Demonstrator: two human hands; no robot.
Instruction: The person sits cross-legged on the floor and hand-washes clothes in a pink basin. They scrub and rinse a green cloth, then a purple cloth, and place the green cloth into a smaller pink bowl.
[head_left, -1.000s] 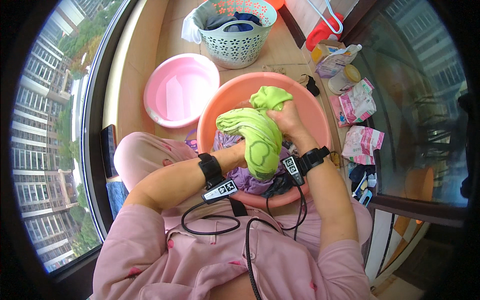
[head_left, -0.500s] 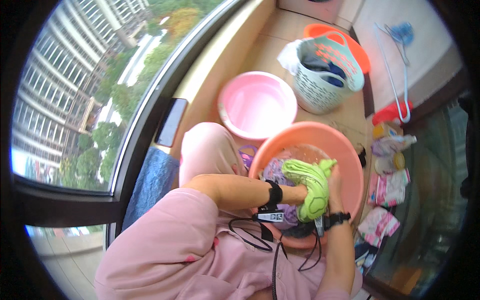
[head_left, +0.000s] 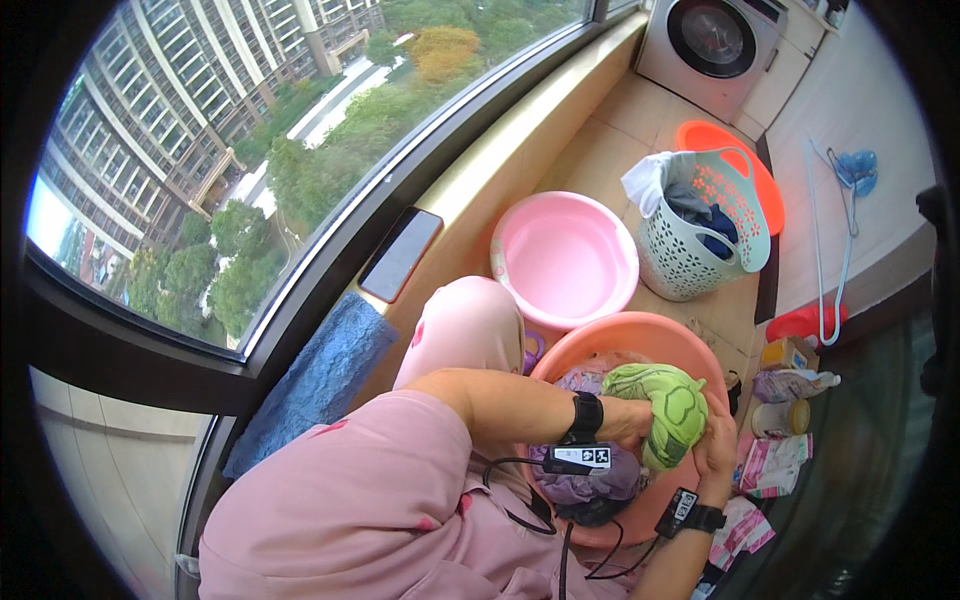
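Over the orange basin (head_left: 556, 360) I hold a wet, bunched lime-green garment (head_left: 676, 405) with dark printed outlines. My left hand (head_left: 628, 422) grips it from the left, its fingertips hidden by the cloth. From the right, my right hand (head_left: 715, 448) closes its fingers round the garment's edge. Beneath lie soaked purple clothes (head_left: 590, 482) and a dark piece at the near side. Some sudsy water shows at the basin's far side. Each wrist wears a black strap with a small cabled device.
Beyond the basin stand a pink basin (head_left: 565, 255) and a pale green laundry basket (head_left: 680, 255) with clothes. A phone (head_left: 402, 255) and blue towel (head_left: 315, 385) lie on the window ledge. Bottles and packets (head_left: 780, 415) line the right side. A washing machine (head_left: 708, 50) stands far back.
The view has swung, so everything sits lower and further right. The garment is now bunched more compactly, its far end no longer sticking up beside my right hand. Both hands still hold it.
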